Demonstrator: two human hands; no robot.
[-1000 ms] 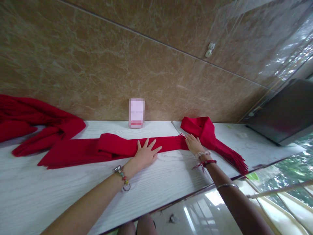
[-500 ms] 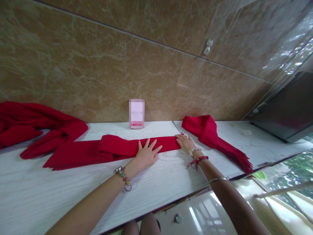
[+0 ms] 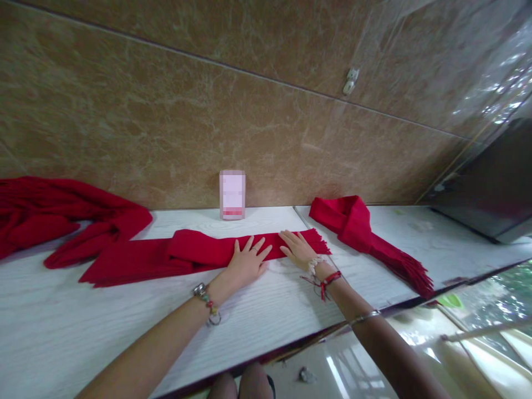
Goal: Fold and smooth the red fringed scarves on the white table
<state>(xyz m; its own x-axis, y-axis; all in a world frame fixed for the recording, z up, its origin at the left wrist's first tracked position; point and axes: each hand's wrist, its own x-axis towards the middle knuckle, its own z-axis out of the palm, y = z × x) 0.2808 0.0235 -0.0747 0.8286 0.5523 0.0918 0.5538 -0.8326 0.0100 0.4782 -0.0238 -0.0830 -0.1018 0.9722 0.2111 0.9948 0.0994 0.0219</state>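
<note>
A red scarf (image 3: 199,252) lies lengthwise on the white wood-grain tabletop, folded over on itself toward its left part, with a fringed end at the right. My left hand (image 3: 248,261) rests flat on its middle, fingers spread. To the right, my right hand (image 3: 297,249) lies on the same scarf just left of the fringe, palm down with fingers stretched out. Neither hand grips the cloth.
Another red scarf (image 3: 343,219), folded with a fringed tail, lies at the right. Heaped red cloth (image 3: 103,208) is at the left. A blurred-out upright card (image 3: 233,194) leans by the marbled wall (image 3: 166,127). A dark grey box-like object (image 3: 490,188) stands far right.
My right hand has slid left along the scarf, and the fringed end it partly covered now shows. My left hand stays in nearly the same place.
</note>
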